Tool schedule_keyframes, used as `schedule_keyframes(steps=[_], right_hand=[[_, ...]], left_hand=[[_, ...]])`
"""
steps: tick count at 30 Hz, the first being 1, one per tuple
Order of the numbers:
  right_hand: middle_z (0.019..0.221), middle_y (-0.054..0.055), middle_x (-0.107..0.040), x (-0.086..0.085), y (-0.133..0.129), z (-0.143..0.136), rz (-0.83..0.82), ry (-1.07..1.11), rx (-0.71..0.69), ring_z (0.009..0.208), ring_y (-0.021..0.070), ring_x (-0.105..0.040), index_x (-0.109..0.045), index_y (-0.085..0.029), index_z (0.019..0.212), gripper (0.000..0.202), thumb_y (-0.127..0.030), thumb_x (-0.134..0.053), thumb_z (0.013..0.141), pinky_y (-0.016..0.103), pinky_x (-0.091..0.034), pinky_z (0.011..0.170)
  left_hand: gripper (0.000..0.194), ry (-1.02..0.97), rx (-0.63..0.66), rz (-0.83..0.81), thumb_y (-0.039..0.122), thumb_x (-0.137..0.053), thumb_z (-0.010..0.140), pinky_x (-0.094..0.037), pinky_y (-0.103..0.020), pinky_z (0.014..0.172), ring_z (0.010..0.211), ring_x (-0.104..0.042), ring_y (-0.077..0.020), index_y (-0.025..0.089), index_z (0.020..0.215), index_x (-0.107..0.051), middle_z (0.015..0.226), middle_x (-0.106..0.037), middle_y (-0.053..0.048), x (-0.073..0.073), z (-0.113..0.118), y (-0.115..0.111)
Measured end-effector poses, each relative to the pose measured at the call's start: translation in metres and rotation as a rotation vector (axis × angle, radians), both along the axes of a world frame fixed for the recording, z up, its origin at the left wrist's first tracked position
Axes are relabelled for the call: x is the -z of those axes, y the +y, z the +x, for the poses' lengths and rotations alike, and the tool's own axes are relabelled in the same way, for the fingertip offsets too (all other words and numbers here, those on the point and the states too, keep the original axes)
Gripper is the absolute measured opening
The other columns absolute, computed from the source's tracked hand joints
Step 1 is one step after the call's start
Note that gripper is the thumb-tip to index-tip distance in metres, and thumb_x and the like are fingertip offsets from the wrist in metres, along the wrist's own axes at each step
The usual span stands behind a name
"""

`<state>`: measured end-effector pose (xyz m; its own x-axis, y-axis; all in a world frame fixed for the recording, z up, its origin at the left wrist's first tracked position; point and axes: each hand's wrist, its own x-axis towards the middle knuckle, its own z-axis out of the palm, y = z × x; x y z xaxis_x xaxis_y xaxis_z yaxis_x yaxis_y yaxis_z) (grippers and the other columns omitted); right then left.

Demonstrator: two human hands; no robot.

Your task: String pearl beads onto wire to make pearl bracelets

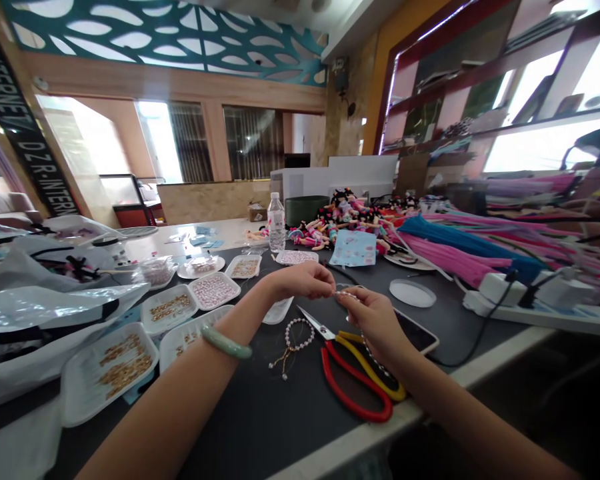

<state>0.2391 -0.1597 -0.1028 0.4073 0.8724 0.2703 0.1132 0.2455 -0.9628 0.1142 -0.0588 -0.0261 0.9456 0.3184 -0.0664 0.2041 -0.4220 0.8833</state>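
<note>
My left hand [313, 280], with a green bangle [225, 342] on its forearm, pinches the end of a beaded strand [349, 295]. My right hand [373, 317] is closed around the same strand, close beside the left fingertips. A length of beads hangs below the right hand toward the table. Under my hands lie scissors [353, 367] with one red and one yellow handle, blades pointing up and left. To their left rests a finished-looking beaded bracelet [299, 335] with a gold chain tail. A phone [417, 332] lies partly hidden behind my right hand.
White trays of gold findings [125, 365] and a tray of pink-white beads [214, 291] stand on the left. Behind are a water bottle [277, 223] and a pile of small dolls [347, 213]. A power strip [545, 307] with cables lies at the right edge.
</note>
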Motion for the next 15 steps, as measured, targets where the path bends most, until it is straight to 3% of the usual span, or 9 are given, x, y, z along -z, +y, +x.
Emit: schedule_keyframes(steps=[15], right_hand=[[0.059,-0.003,-0.050,-0.0031,-0.0025,-0.0017,0.004,0.035,-0.002,0.047,0.0066,-0.030,-0.065,-0.014,0.074,0.028,-0.041,-0.066,0.068,0.022,-0.020,0.043]], left_hand=[[0.006,0.003,0.015,0.044,0.020,-0.054,0.067,-0.026,-0.021,0.046,0.046,-0.036,-0.0051,0.014,0.066,-0.054,0.053,-0.044,0.006,-0.0009,-0.0008,-0.0009]])
